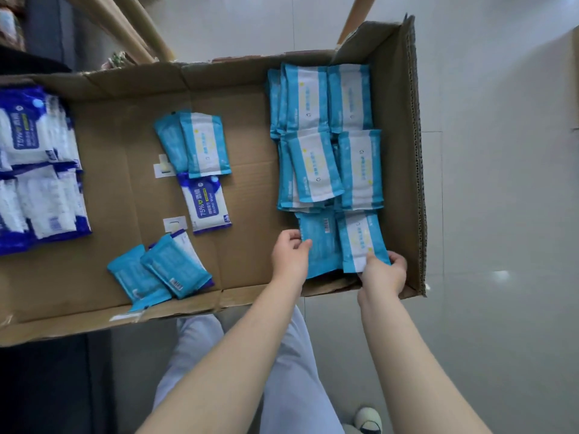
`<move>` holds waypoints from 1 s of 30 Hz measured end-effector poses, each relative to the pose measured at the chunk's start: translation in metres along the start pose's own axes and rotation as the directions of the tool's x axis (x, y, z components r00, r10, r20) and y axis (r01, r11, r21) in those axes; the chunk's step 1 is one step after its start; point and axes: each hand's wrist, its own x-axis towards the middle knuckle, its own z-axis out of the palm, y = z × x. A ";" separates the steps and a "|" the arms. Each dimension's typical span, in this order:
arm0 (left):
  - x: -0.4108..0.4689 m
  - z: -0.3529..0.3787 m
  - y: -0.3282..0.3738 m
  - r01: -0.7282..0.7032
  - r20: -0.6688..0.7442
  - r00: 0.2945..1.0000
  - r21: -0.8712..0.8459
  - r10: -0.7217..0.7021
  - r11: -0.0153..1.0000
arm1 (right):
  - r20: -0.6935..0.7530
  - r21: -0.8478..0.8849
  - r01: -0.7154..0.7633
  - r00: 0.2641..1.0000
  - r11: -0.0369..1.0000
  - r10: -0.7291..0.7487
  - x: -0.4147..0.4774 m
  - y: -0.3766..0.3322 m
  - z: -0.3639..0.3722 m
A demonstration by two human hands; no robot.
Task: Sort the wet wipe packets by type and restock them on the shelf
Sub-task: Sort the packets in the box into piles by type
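Note:
A wide cardboard box (244, 126) holds wet wipe packets. Light-blue packets (326, 136) are stacked in rows at its right end. Dark-blue alcohol wipe packets (37, 170) are stacked at its left end. In the middle lie loose ones: two light-blue packets (200, 145), one dark-blue packet (206, 203), and a small mixed heap (163, 274) near the front wall. My left hand (289, 255) pinches the edge of a light-blue packet (321, 242) lying face down. My right hand (383, 272) grips the near end of another light-blue packet (363, 239) beside it.
Pale tiled floor (501, 183) lies to the right of the box. Wooden shelf legs (125, 26) rise behind it. My legs in light trousers (282, 371) and a shoe (368, 421) are below the box's front wall. Two white labels (174, 223) stick to the box bottom.

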 end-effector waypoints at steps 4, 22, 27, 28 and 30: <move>0.009 0.005 0.001 -0.071 -0.061 0.995 0.076 0.075 0.995 | -0.071 -0.066 0.063 0.995 0.996 -0.067 -0.003 -0.001 0.001; 0.036 -0.262 -0.055 0.089 -0.602 0.797 0.188 0.043 0.978 | 0.718 -0.425 0.555 0.688 0.715 -0.108 -0.153 0.073 0.097; 0.060 -0.290 -0.072 0.259 -0.528 0.821 0.009 -0.215 0.966 | 0.778 -0.519 0.627 0.628 0.581 0.018 -0.172 0.103 0.137; 0.064 -0.293 -0.074 0.258 -0.510 0.830 -0.008 -0.225 0.966 | 0.773 -0.533 0.626 0.633 0.570 0.027 -0.174 0.108 0.143; 0.070 -0.296 -0.076 0.236 -0.494 0.841 -0.037 -0.223 0.971 | 0.771 -0.549 0.633 0.636 0.545 0.038 -0.177 0.116 0.152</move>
